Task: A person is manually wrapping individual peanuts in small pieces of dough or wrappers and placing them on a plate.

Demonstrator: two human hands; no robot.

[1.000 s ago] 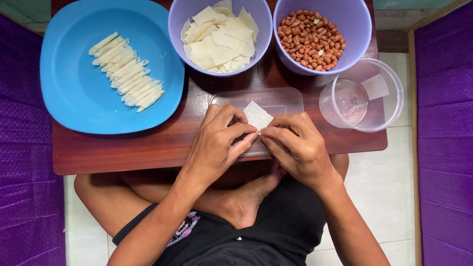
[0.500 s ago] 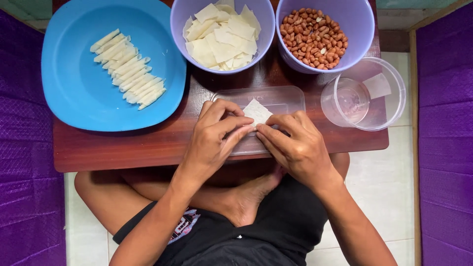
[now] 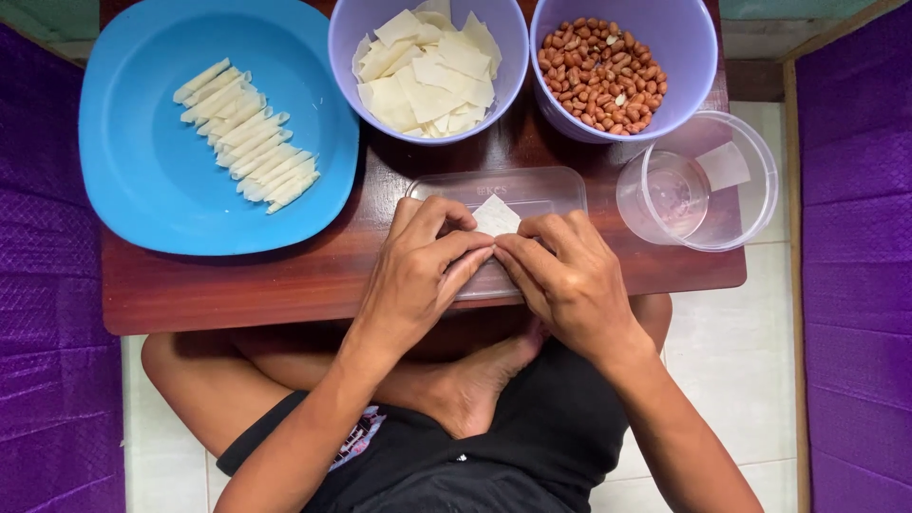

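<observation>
A small white square dough wrapper [image 3: 496, 216] lies on a clear plastic lid [image 3: 532, 190] on the low wooden table [image 3: 285, 285]. My left hand [image 3: 423, 271] and my right hand [image 3: 565, 275] meet over it, fingertips pinching its near corner and rolling it away from me. Only the far corner of the wrapper shows beyond my fingers. Straight ahead stands a purple bowl [image 3: 347, 57] of stacked wrappers [image 3: 427, 76], and to its right a purple bowl [image 3: 689, 47] of peanuts [image 3: 600, 71].
A blue plate [image 3: 142, 190] at the left holds several rolled white sticks [image 3: 247, 138] in a row. A clear round container [image 3: 750, 190] with a small clear cup [image 3: 665, 195] inside stands at the right table edge. My crossed legs lie under the table; purple cushions flank both sides.
My fingers have rolled the wrapper farther up, so less of it shows than a second ago. Both hands have shifted slightly away from me.
</observation>
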